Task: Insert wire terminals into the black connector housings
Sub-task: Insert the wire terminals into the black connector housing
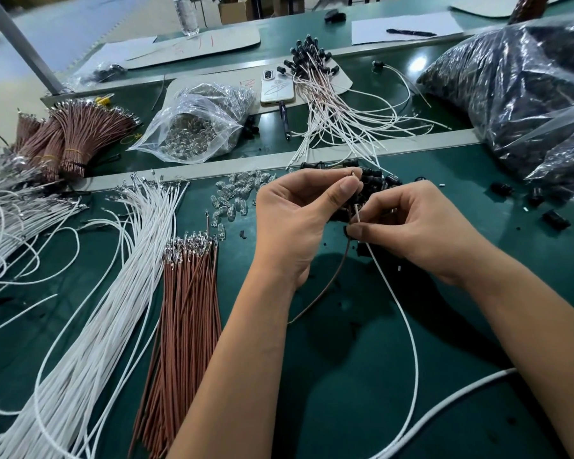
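Head view shows the left hand curled and pinching a black connector housing, largely hidden behind its fingers, steadied just above the loose housing pile. The right hand pinches the white wire close to its terminal end, probably to keep the short tip stiff for insertion. That wire's long axis runs from near right up toward the far left, tip pointing into the housing. A brown wire hangs below, apparently seated.

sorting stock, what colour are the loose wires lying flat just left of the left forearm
Reddish brown wires with silver terminals at the far end, best seen in the head view.
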